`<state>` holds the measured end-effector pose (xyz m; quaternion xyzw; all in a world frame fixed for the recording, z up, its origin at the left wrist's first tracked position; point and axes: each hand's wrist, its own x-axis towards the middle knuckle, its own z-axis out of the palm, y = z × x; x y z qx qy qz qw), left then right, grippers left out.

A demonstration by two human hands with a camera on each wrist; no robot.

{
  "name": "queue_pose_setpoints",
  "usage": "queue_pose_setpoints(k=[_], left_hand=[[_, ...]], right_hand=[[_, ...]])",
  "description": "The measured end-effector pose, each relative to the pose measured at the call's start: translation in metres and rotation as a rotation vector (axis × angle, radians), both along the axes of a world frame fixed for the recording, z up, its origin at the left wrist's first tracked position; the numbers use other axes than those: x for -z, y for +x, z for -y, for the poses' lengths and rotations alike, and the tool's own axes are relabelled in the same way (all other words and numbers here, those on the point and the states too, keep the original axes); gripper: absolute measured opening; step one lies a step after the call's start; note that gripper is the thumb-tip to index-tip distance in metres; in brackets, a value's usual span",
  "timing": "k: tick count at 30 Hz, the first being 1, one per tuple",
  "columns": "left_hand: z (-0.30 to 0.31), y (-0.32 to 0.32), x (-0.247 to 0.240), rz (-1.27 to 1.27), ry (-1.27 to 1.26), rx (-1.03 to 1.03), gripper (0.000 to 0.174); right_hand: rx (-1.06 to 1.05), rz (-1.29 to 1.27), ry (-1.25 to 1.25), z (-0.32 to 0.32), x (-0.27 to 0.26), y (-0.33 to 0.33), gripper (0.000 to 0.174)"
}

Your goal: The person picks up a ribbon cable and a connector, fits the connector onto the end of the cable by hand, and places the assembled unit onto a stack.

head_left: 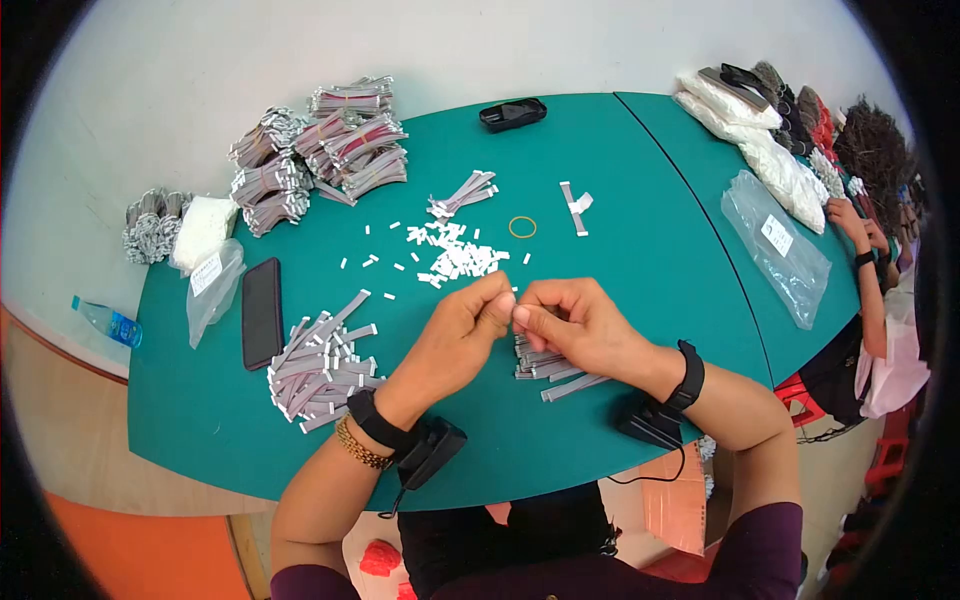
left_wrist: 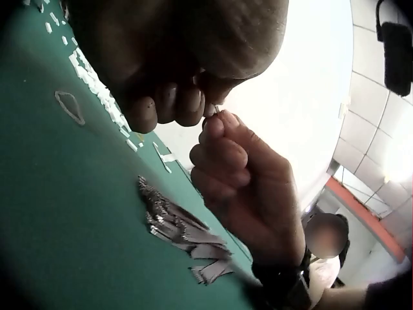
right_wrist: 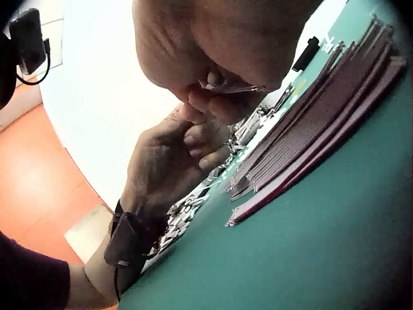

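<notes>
Over the table's middle, my left hand (head_left: 460,330) and right hand (head_left: 590,325) meet fingertip to fingertip. A small white piece (head_left: 515,290) shows between them, pinched by the left thumb and finger; fingers hide most of it. In the right wrist view, a pale flat strip like a ribbon cable (right_wrist: 242,89) runs under the right palm, gripped by its fingers. Beneath that hand lies a stack of grey ribbon cables (right_wrist: 310,123) with white ends. Beyond the hands, small white connector pieces (head_left: 465,258) lie in a loose heap.
Left of the hands are loose ribbon cables (head_left: 320,370) and a phone (head_left: 262,312). Tied cable bundles (head_left: 350,150) are piled at the back left. A rubber band (head_left: 522,227), a single cable (head_left: 572,208) and a black device (head_left: 513,114) lie farther back. Another person's arm (head_left: 870,290) shows at right.
</notes>
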<state>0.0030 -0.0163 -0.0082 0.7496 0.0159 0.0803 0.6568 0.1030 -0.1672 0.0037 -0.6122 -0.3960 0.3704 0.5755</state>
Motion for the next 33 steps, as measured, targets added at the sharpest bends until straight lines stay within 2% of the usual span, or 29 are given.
queue_pose_setpoints(k=[10,13,19,22,25,31,33], left_hand=[[0.003,0.000,0.004,0.014,-0.019,-0.028,0.030],[0.008,-0.001,0.004,0.048,0.047,-0.055,0.029],[0.003,0.002,-0.002,-0.020,-0.063,-0.017,0.030],[-0.003,0.003,-0.001,0.055,-0.014,-0.027,0.029],[-0.015,0.002,-0.004,-0.021,-0.148,-0.060,0.029],[-0.020,0.001,-0.013,-0.044,-0.068,-0.111,0.025],[-0.020,0.002,-0.007,0.042,0.004,-0.072,0.021]], right_hand=[[0.036,0.054,0.025,0.000,0.004,-0.003,0.023],[0.060,0.062,0.027,0.000,0.004,-0.004,0.025],[0.047,0.042,0.026,-0.004,0.005,0.002,0.025],[0.015,-0.031,0.020,-0.004,0.002,0.005,0.022],[0.019,-0.039,0.002,-0.003,0.000,0.010,0.021],[0.033,0.005,-0.013,-0.003,-0.003,0.017,0.020],[0.029,0.012,-0.025,-0.003,-0.002,0.018,0.019]])
